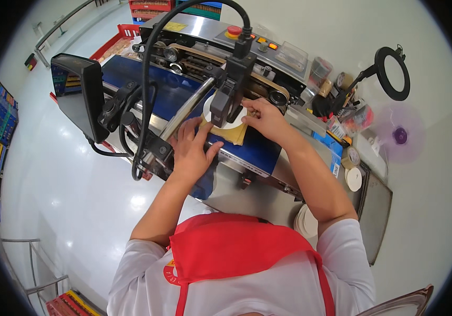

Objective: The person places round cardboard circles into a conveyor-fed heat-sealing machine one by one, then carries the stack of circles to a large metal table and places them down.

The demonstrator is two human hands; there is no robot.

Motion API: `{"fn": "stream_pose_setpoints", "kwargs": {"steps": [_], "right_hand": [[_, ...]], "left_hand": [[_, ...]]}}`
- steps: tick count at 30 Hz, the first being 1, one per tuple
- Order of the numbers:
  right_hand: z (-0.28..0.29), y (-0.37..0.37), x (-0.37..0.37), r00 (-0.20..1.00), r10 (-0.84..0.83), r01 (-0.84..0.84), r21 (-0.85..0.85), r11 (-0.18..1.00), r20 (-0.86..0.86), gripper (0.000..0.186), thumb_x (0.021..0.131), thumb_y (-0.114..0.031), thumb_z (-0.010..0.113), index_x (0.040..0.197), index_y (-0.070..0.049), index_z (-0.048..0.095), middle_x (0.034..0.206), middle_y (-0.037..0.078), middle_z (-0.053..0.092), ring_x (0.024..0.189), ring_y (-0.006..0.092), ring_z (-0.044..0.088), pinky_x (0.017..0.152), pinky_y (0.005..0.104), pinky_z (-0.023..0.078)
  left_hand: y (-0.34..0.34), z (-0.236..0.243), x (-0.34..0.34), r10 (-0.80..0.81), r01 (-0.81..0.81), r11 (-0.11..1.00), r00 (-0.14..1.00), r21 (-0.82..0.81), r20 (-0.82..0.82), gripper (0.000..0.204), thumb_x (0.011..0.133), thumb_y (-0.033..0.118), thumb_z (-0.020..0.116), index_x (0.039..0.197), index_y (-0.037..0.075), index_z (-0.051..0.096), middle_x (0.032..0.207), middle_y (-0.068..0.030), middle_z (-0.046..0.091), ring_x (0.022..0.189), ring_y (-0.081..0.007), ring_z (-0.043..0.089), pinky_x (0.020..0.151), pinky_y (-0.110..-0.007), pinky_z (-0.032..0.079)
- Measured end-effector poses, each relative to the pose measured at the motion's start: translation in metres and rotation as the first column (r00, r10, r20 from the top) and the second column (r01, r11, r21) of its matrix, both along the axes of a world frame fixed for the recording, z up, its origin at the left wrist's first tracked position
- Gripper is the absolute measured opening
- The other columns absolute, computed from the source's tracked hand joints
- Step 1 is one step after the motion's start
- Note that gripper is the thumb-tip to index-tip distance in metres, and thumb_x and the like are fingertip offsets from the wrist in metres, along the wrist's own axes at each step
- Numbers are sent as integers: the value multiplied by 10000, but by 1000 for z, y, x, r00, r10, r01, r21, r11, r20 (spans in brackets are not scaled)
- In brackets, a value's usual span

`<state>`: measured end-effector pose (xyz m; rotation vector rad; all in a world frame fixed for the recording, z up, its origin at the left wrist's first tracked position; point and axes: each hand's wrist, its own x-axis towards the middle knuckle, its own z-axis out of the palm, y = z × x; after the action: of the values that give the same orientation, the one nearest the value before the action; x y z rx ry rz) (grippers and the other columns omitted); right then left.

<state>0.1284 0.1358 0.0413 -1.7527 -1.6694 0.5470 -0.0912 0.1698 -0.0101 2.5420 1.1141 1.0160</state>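
Evidently, both bare hands are at the blue conveyor belt (171, 87) of a belt-driven machine, on either side of a white paper disc (239, 122). The disc lies on a yellow sheet (232, 136) on the belt, partly hidden under a black print head (231, 87). The right hand (269, 122) has a narrow grip at the disc's right edge, thumb and fingertips close together; I cannot tell whether it pinches the disc or only touches it. The left hand (192, 150) is palm down with a wide grip, thumb well apart from the fingers, at the left side of the yellow sheet; whether it presses on the sheet cannot be told.

A shiny metal bar (186, 108) slants down from the print head toward the left, and a thick black cable (145, 79) arches beside it. Farther left stands a black display unit (76, 84). A red push button (233, 31) tops the machine's control panel. At right, a ring light (393, 73) stands above a tape roll (350, 157), while a stack of white discs (305, 221) sits on the steel counter (236, 197), near the right elbow.
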Motion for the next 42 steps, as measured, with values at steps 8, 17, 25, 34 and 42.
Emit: {"fn": "stream_pose_setpoints", "kwargs": {"steps": [8,17,25,34,42], "right_hand": [[31,10,15,984,-93,74,-120,990,-155,380,820,-127,623,1178,-44,526,933,8,597,753,88,528,655,229,443],[128,118,-2,985,80,-105,-160,982,-155,363,858,-182,550,1188,-34,522,937,22,590,819,96,560,693,250,462],[92,196,-40,723,644,-328,-697,638,249,536,851,-265,583,1294,-14,417,1150,141,557,1031,232,549,877,306,426],[70,208,-46,674,713,-455,-652,607,194,673,772,-194,641,1358,-96,327,1197,173,540,1054,315,549,891,354,424],[88,211,-31,862,506,-499,-198,844,-16,740,724,-54,674,1367,-143,321,898,61,585,817,131,549,718,240,438]], "left_hand": [[13,-4,-10,13,-13,1000,1000,-20,-3,589,724,366,687,1240,177,476,1271,-143,421,1221,-348,353,984,-557,247],[23,-13,-12,86,-80,995,990,-53,112,582,727,386,675,1215,110,521,1334,-157,322,1253,-390,282,969,-517,297],[34,-22,-14,130,-90,980,965,-179,229,603,809,431,591,1274,66,469,1330,-225,347,1297,-360,235,1071,-499,105],[32,-11,-21,226,-98,898,939,-429,259,688,748,419,661,1301,93,414,1312,-184,384,1253,-382,286,1049,-485,140],[26,-48,-12,327,-242,925,899,-292,290,793,698,235,704,1354,50,299,1259,-287,388,1223,-425,325,1022,-489,234]]}}
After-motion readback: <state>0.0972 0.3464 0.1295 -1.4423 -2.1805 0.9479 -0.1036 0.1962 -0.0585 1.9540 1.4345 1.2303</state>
